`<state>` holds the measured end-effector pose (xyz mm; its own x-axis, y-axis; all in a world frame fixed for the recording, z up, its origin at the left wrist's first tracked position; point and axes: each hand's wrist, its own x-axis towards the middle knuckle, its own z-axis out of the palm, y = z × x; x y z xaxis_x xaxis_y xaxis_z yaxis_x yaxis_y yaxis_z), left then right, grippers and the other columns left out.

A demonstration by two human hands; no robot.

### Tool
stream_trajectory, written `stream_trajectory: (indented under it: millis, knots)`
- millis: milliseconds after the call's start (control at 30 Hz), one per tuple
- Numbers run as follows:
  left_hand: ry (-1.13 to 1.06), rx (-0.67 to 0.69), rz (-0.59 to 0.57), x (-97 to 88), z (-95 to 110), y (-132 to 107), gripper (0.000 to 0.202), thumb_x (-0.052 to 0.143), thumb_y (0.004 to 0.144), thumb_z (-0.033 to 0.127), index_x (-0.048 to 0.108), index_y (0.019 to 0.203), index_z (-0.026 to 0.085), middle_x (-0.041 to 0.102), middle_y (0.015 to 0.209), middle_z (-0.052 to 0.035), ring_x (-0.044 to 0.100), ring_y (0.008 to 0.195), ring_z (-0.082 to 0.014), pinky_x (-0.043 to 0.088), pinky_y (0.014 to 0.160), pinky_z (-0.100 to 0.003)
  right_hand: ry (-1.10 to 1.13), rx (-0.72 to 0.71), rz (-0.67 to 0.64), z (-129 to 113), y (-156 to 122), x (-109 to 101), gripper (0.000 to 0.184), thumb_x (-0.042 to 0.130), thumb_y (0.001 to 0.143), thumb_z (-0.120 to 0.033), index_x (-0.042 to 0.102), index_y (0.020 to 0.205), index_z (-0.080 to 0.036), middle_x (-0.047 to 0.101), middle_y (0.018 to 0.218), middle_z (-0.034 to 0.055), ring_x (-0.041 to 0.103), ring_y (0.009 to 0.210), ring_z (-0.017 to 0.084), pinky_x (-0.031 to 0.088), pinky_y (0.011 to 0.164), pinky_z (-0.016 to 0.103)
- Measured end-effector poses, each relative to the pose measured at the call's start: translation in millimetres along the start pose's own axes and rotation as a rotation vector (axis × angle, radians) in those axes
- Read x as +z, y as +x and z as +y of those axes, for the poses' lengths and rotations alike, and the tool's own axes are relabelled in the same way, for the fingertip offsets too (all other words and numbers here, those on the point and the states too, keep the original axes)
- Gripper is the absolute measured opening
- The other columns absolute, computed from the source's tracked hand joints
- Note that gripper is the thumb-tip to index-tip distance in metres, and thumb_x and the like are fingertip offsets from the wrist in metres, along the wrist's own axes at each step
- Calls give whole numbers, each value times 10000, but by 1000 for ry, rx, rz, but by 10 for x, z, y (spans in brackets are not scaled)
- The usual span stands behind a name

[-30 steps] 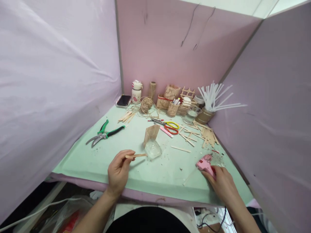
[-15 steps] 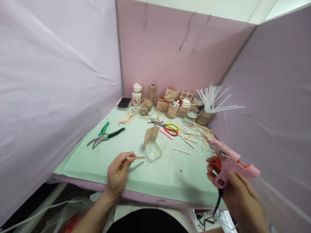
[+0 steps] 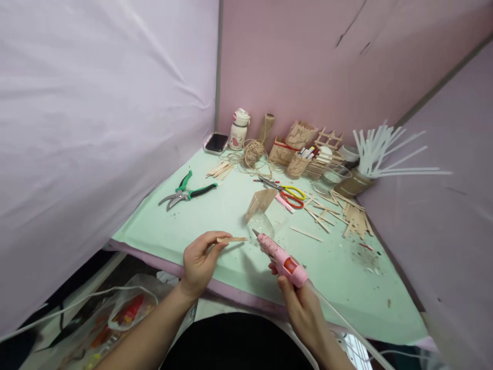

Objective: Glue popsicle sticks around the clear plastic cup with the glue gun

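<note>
Between the thumb and fingers of my left hand [image 3: 202,260] is a wooden craft stick [image 3: 234,239], held level above the table's front part. My right hand [image 3: 298,295] is wrapped round a pink hot glue gun [image 3: 283,258]. Its metal nozzle points left, a short way from the stick's free end; I cannot tell that they touch. Just behind the nozzle sits a clear glass dish [image 3: 262,224], partly hidden by the gun. Flat wooden sticks [image 3: 262,202] form an upright panel along the dish's far left side.
Green-handled pruning shears [image 3: 185,193] lie at left. Scissors [image 3: 290,195] and a pink stick [image 3: 284,203] lie behind the dish. Loose craft sticks [image 3: 356,218] are strewn at right. Twine [image 3: 253,153], a bottle [image 3: 239,131], a phone [image 3: 216,143] and a pot of white glue sticks [image 3: 354,182] line the back.
My right hand has brought the glue gun from the far right to beside the craft stick's end. The stick stays in my left hand. The camera view has turned and tilted.
</note>
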<state>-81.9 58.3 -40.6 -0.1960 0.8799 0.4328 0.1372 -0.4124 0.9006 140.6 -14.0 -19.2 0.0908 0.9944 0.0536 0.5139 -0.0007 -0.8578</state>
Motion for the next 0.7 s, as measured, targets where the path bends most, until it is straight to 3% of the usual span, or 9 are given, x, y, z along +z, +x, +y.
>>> stream_trajectory:
  millis: [400, 600, 700]
  knots:
    - [128, 88, -57, -46, 70, -43, 102, 667, 840, 211, 734, 916, 214, 759, 885, -46, 704, 834, -179, 547, 787, -284, -111, -56, -9, 177, -50, 87, 380, 417, 968, -466, 627, 1130, -195, 690, 1063, 95, 636, 978, 262, 495, 868, 374]
    - [262, 198, -89, -74, 76, -92, 98, 678, 839, 183, 724, 925, 187, 763, 870, -32, 713, 794, -149, 564, 755, -237, -165, -230, 15, 171, -38, 126, 288, 419, 981, -411, 615, 1106, -242, 659, 1067, 73, 610, 984, 247, 496, 815, 357]
    - [271, 227, -91, -71, 72, -97, 108, 676, 842, 161, 712, 942, 184, 754, 879, -34, 707, 813, -138, 560, 770, -228, -165, -211, -2, 187, -34, 125, 287, 423, 981, -405, 609, 1127, -242, 663, 1066, 72, 614, 985, 246, 494, 837, 366]
